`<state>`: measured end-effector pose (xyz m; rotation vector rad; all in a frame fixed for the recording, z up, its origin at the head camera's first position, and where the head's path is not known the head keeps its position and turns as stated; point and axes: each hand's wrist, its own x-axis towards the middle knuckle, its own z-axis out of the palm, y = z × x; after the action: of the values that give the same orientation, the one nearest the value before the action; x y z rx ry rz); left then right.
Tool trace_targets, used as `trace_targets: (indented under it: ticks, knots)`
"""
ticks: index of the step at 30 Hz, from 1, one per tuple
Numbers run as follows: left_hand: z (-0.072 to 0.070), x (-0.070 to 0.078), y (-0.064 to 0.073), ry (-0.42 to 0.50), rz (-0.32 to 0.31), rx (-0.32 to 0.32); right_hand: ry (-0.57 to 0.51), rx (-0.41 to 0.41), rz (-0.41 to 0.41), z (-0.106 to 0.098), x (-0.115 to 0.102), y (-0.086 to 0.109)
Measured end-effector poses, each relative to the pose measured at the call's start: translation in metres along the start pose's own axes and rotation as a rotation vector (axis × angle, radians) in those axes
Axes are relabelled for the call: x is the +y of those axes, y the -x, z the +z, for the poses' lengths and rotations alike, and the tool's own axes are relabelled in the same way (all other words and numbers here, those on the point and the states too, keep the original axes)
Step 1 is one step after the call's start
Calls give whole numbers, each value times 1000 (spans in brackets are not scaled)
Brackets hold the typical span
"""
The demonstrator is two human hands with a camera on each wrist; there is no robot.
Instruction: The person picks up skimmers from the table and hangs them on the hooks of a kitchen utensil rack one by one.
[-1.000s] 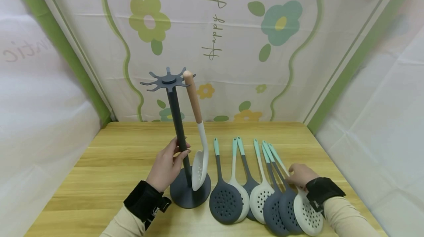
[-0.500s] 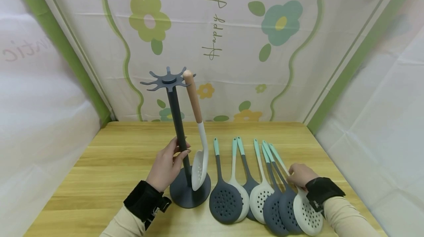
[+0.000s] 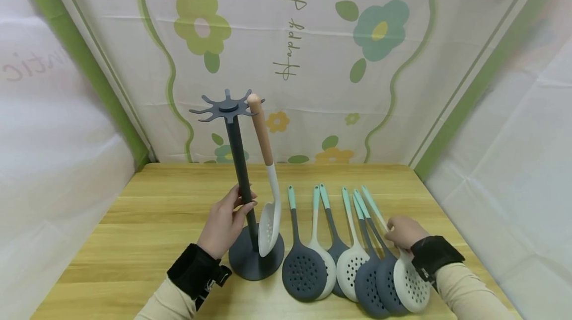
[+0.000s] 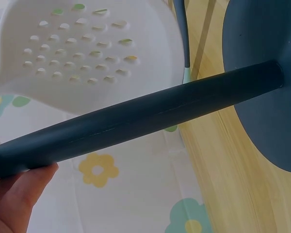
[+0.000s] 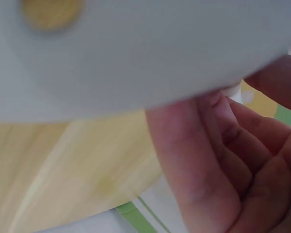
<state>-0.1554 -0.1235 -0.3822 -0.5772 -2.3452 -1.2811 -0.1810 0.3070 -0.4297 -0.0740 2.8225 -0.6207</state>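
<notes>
Slightly leftward goes the rightmost utensil in the row, an off-white perforated skimmer [image 3: 411,287] with a round head and a mint-green handle end, and the person's right hand [image 3: 405,233] shifts along with it! That grip is narrow, pinching the pale shaft just above the holed head; up close from the right wrist the pale surface blurs, fingers at its edge. Whether the head is clear of the desk [image 3: 170,205], I cannot tell.

Across the way, the left hand [image 3: 225,224] stays put, its grip closed round the post of a slate-grey utensil stand [image 3: 238,161] with a round base and a crown of curved hooks. It stands on the light wood-grain surface, and beside its post a white perforated ladle [image 3: 271,173] with a brown wooden handle hangs at the crown, bowl down.

Between stand and right hand lies the rest of the line-up, mint-green ends pointing away from the person: a dark grey skimmer [image 3: 305,275] overlapping an off-white one [image 3: 330,275], a second dark one [image 3: 338,250], another off-white [image 3: 350,268], then two more dark ones, partly overlapping, the last right beside the pinched skimmer. Behind everything rises a white flower-printed cloth [image 3: 250,27].
</notes>
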Motion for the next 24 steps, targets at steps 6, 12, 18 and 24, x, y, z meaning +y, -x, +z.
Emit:
trace_targets:
  ticks: [6,12,18,24]
  knots:
    - [1,-1,0,-5,-3,8,43,18,-13,-4,-8,-2]
    - [2,0,0,-1,-15,10,77,28,-24,-6,-16,-3]
    - [2,1,0,-2,-26,14,95,37,-57,-11,-25,-1]
    - [3,2,0,-23,-30,25,127,63,-100,-19,-33,-1]
